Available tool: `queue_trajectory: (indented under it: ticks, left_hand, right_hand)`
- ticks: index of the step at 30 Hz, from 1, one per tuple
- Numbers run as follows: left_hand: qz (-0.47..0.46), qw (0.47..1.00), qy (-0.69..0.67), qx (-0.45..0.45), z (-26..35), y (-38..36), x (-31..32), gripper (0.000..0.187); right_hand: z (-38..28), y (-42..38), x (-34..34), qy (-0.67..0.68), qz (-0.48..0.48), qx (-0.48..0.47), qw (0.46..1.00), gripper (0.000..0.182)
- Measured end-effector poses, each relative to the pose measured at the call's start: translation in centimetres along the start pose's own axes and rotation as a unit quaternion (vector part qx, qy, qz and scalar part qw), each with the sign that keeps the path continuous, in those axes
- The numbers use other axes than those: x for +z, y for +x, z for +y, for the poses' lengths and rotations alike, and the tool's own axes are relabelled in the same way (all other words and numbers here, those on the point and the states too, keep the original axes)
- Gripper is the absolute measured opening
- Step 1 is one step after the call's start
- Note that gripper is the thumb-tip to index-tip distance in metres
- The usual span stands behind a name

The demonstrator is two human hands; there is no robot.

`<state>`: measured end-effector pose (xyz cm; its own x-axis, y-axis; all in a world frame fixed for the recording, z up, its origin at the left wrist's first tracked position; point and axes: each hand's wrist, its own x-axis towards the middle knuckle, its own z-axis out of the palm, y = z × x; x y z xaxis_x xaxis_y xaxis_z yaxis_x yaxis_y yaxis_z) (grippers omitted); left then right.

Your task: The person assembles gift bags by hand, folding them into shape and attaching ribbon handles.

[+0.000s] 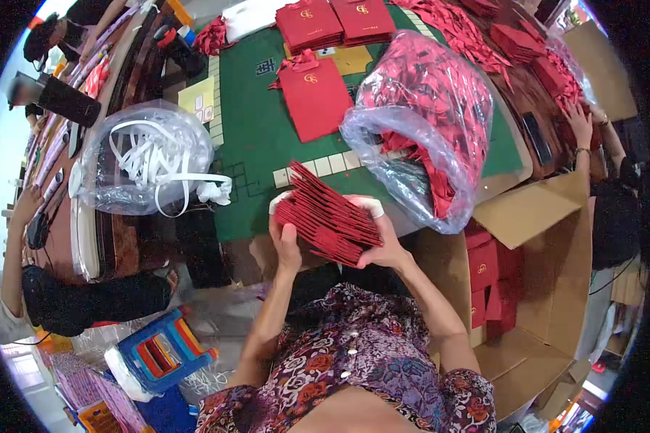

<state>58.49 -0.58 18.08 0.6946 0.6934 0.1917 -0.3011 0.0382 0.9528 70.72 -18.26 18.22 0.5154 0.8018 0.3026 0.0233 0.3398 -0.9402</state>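
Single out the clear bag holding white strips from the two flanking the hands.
The left bag, with loose white strips; the right bag, nearer the right hand, holds red material.

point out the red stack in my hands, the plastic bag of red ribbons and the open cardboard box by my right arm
Red stack (328,222): head view, middle of its layered edges
Bag of red ribbons (368,128): head view, clear plastic rim
Cardboard box (531,215): head view, folded-out flap

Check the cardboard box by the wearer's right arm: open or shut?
Open: the box has a flap folded back, and red items show inside.
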Motion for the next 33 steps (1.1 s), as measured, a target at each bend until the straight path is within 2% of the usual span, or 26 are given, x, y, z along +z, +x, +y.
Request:
queue_trajectory:
  ticks: [1,3,7,9,11,13,15,17,18,19,21,22,23,25,27,29,30,31,33]
  left_hand:
    - [0.011,1.0,0.002,0.018,0.1,-0.3,0.3,0.069]
    - [0.043,0.999,-0.004,-0.015,0.0,-0.8,0.6,0.075]
    - [0.016,1.0,0.013,0.007,-0.3,0.4,0.5,0.083]
    - [0.008,0.999,0.022,0.026,-0.2,0.6,1.2,0.087]
    - [-0.006,0.999,0.041,0.027,0.7,0.9,2.0,0.089]
    - [-0.002,0.999,0.041,0.026,0.7,1.0,2.5,0.09]
    - [0.002,0.998,0.048,0.029,0.6,1.0,2.6,0.09]
    - [0.003,0.999,0.041,0.026,0.4,0.9,2.6,0.089]
    - [0.005,0.999,0.042,0.027,0.5,1.0,2.3,0.089]
    - [-0.012,0.998,0.066,0.018,0.8,1.2,1.9,0.087]
    - [-0.022,0.995,0.092,0.012,1.0,2.0,1.1,0.086]
    - [-0.032,0.997,0.065,0.021,0.8,3.0,0.6,0.079]
    - [-0.041,0.998,0.038,0.032,0.4,4.0,0.1,0.072]
    - [-0.032,0.999,0.038,0.019,-0.2,5.6,-0.4,0.071]
    - [-0.064,0.994,-0.067,-0.049,0.1,6.7,-0.1,0.072]
    - [-0.202,0.961,-0.082,-0.171,1.2,6.7,-1.3,0.075]
    - [-0.222,0.954,-0.07,-0.192,1.7,6.5,-1.0,0.076]
    - [-0.243,0.944,-0.059,-0.214,2.7,6.6,-0.2,0.078]
    - [-0.259,0.909,-0.182,-0.271,-1.3,6.4,-1.7,0.076]
  right_hand:
    - [0.4,0.1,0.2,0.002,-0.001,0.002,1.0,0.119]
    - [1.0,0.1,0.5,-0.006,0.009,0.011,1.0,0.127]
    - [0.1,-0.1,1.5,-0.032,0.021,0.015,0.999,0.137]
    - [-0.7,-0.6,2.2,0.091,0.097,0.04,0.99,0.141]
    - [-0.9,-1.6,1.7,0.084,0.093,0.058,0.99,0.146]
    - [-0.8,-2.2,1.0,-0.034,0.038,0.042,0.998,0.147]
    - [-1.0,-2.3,0.9,-0.048,0.016,0.06,0.997,0.142]
    - [-2.5,-1.2,1.5,-0.246,-0.009,0.022,0.969,0.132]
    - [-2.4,-1.3,2.3,-0.153,0.04,0.042,0.986,0.114]
    - [-2.1,-1.4,2.7,-0.152,0.037,0.041,0.987,0.114]
    - [-1.5,-1.4,3.1,-0.155,0.084,0.028,0.984,0.101]
    - [-1.8,-1.2,3.2,-0.143,0.088,0.02,0.986,0.093]
    - [-1.6,-1.3,3.4,-0.14,0.081,0.017,0.987,0.093]
    - [-0.8,-1.7,3.6,-0.103,0.111,0.051,0.987,0.09]
    - [-1.3,-1.2,4.1,-0.117,0.11,0.025,0.987,0.089]
    - [-0.4,-1.9,4.3,-0.154,0.137,0.002,0.979,0.089]
    - [0.4,-2.5,4.4,-0.19,0.147,0.041,0.97,0.097]
    - [0.9,-2.8,4.6,-0.19,0.14,0.039,0.971,0.097]
    - [1.4,-3.0,4.6,-0.394,0.156,0.0,0.906,0.108]
